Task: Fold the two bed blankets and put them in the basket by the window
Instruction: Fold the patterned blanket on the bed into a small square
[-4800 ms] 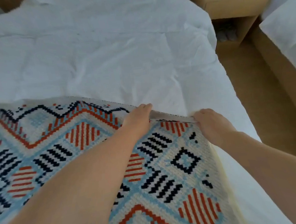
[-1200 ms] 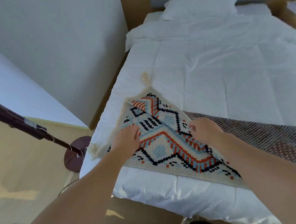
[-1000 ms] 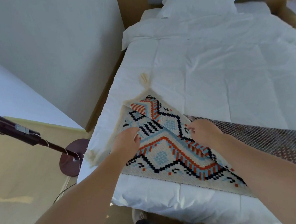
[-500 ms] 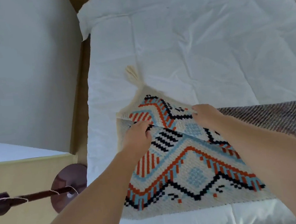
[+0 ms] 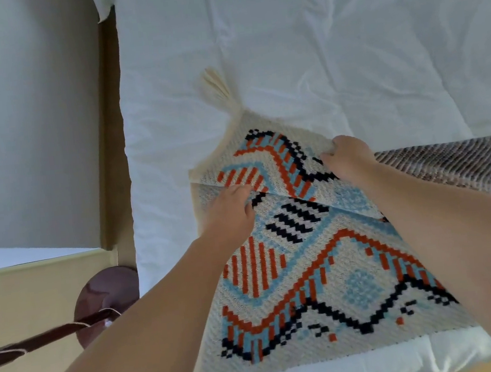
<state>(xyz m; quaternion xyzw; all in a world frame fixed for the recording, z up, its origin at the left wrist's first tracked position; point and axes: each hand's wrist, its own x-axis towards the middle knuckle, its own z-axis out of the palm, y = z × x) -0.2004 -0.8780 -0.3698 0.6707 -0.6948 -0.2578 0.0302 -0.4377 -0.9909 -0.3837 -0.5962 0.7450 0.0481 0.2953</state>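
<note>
Patterned blanket: flat on the bed, by its left edge and reaching the near edge; upper corner turned over as a flap, cream tassel pointing up the bed.
Left hand: clamped on the flap's near edge, fingers curled onto it, close to the bed's left edge.
Right hand: clamped on the flap's far edge, fingers wrapped round the fabric.
Grey-brown weave: stretching toward the bed's right edge behind the right forearm; reverse of the same blanket or the second one, cannot tell.
Basket: not in view.
Step, as judged: squaring one fold; first blanket partly folded, nothing stowed.
Risk, skew: flap lying at a slant to the layer below; pressing it down as it sits would likely lock in a crooked fold and a lopsided bundle.
Risk, slip: loose knit over a smooth white cover, much of it close to the left and near edges; a hard tug toward the body could drag it off onto the floor.
Risk, snag: tassel loose, apt to get trapped inside the fold or caught under a finger.
Risk, stand: dark round stand base and pole just beside the bed's left near corner; fallen cloth or a swinging elbow could catch it.
</note>
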